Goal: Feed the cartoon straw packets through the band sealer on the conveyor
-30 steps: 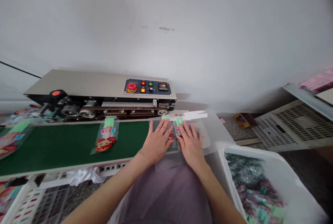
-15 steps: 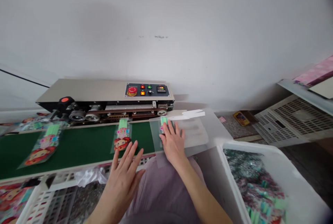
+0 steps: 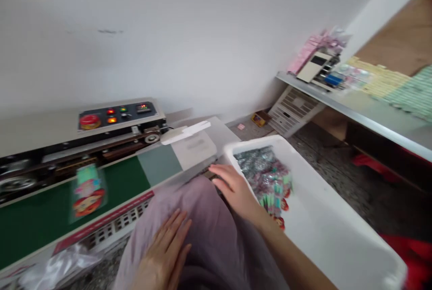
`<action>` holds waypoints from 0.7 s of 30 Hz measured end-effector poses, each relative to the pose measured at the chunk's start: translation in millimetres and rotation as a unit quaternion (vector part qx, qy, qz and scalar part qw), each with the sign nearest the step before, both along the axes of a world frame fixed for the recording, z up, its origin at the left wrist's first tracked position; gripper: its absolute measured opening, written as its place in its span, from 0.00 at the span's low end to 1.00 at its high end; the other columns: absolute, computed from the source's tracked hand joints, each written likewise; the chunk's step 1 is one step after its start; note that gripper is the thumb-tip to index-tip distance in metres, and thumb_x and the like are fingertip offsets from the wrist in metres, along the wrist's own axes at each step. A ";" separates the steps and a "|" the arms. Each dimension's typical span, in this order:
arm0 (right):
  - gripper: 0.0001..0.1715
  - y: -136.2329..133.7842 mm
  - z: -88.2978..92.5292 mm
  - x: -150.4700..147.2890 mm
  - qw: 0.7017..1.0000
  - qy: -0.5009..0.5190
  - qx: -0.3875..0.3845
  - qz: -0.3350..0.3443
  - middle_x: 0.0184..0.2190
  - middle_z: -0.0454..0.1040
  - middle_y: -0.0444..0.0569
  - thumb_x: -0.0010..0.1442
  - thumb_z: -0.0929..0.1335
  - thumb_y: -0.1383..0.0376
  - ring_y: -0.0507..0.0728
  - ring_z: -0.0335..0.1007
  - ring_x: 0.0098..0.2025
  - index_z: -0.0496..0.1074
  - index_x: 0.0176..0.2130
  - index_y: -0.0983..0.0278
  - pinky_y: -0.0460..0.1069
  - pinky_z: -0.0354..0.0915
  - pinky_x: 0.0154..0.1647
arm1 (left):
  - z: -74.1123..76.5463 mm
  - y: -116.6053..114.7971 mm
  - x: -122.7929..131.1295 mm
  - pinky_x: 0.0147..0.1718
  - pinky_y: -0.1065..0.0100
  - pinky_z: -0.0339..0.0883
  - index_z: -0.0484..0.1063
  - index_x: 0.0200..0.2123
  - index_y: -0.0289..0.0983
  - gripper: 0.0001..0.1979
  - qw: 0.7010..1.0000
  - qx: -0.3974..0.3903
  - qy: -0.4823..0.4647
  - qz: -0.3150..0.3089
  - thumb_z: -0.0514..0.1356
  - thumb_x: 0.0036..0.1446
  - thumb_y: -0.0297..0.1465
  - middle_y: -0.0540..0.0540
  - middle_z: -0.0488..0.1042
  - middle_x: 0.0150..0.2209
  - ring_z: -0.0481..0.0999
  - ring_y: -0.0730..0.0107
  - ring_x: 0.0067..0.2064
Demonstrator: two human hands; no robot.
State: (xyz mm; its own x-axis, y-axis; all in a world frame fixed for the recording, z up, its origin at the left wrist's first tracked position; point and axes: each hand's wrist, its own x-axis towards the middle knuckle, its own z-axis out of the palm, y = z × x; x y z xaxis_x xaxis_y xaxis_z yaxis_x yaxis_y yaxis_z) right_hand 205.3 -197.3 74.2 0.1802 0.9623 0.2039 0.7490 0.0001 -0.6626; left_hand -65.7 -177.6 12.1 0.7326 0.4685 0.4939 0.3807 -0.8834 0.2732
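Observation:
My right hand (image 3: 234,188) hovers by the near-left rim of a white bin (image 3: 324,222) that holds several small printed packets (image 3: 266,175). Its fingers are spread and nothing is in them. My left hand (image 3: 168,253) lies flat and open on my lap, on lilac cloth (image 3: 205,218). One packet with a cartoon face (image 3: 88,189) rides on the green conveyor belt (image 3: 40,218) of the sealing machine (image 3: 114,123). A clear plastic sheet (image 3: 189,150) covers the belt's right end.
A metal shelf (image 3: 367,110) at the right carries pink boxes, a small device and stacks of coloured packets. A white slatted crate (image 3: 293,103) leans by the wall. A red object (image 3: 408,254) lies on the floor at the lower right. A slotted white crate sits under the belt.
The view has swung right. My right hand left the packet at the belt's end and moved to the white bin. My left hand dropped onto my lap. The packet rode left on the belt.

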 end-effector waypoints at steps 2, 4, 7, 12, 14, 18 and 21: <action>0.19 -52.0 -17.7 63.1 0.992 -0.010 -0.089 -0.085 0.54 0.77 0.48 0.69 0.63 0.59 0.57 0.70 0.57 0.75 0.55 0.59 0.54 0.64 0.60 | 5.8 -8.2 31.3 0.57 0.58 0.74 0.64 0.65 0.44 0.24 0.999 -0.012 0.004 -0.046 0.54 0.66 0.33 0.45 0.73 0.61 0.73 0.57 0.61; 0.16 -105.8 -45.2 121.6 0.965 -0.023 -0.199 -0.172 0.50 0.79 0.48 0.66 0.64 0.62 0.58 0.73 0.52 0.76 0.50 0.59 0.54 0.66 0.55 | 10.6 -16.9 64.4 0.59 0.56 0.72 0.68 0.61 0.41 0.20 0.996 -0.021 0.006 -0.091 0.53 0.67 0.31 0.43 0.74 0.60 0.74 0.58 0.61; 0.09 -178.8 -88.7 187.9 0.926 -0.019 -0.284 -0.247 0.35 0.79 0.46 0.61 0.67 0.67 0.57 0.74 0.39 0.77 0.41 0.62 0.53 0.68 0.46 | 15.9 -32.0 114.6 0.60 0.52 0.70 0.71 0.57 0.38 0.18 0.987 -0.037 0.008 -0.157 0.51 0.67 0.27 0.42 0.76 0.57 0.74 0.59 0.60; 0.11 -239.2 -138.2 244.6 0.891 0.008 -0.369 -0.265 0.36 0.76 0.45 0.65 0.71 0.60 0.54 0.74 0.37 0.74 0.42 0.66 0.53 0.72 0.42 | 26.5 -66.9 202.2 0.59 0.53 0.69 0.73 0.54 0.39 0.15 0.958 -0.135 0.085 -0.239 0.52 0.68 0.28 0.42 0.78 0.51 0.76 0.61 0.53; 0.14 -242.2 -153.7 255.2 0.892 0.016 -0.371 -0.259 0.42 0.76 0.47 0.66 0.70 0.58 0.55 0.75 0.41 0.74 0.46 0.66 0.54 0.73 0.45 | 27.8 -78.5 241.4 0.55 0.56 0.71 0.74 0.52 0.39 0.14 0.941 -0.167 0.162 -0.245 0.52 0.69 0.30 0.42 0.78 0.49 0.76 0.60 0.52; 0.17 -233.4 -185.2 260.5 0.897 0.013 -0.341 -0.280 0.49 0.74 0.50 0.66 0.70 0.58 0.57 0.74 0.47 0.72 0.50 0.65 0.57 0.72 0.48 | 14.4 -84.6 321.6 0.53 0.58 0.70 0.77 0.44 0.36 0.11 0.911 -0.179 0.309 -0.204 0.55 0.68 0.32 0.39 0.78 0.48 0.76 0.57 0.52; 0.21 -224.0 -206.5 254.6 0.901 -0.002 -0.301 -0.314 0.48 0.74 0.51 0.60 0.73 0.62 0.59 0.73 0.48 0.71 0.52 0.66 0.56 0.71 0.49 | -5.1 -80.0 371.9 0.51 0.55 0.72 0.76 0.44 0.33 0.11 0.898 -0.184 0.368 -0.156 0.61 0.65 0.35 0.39 0.78 0.47 0.77 0.57 0.50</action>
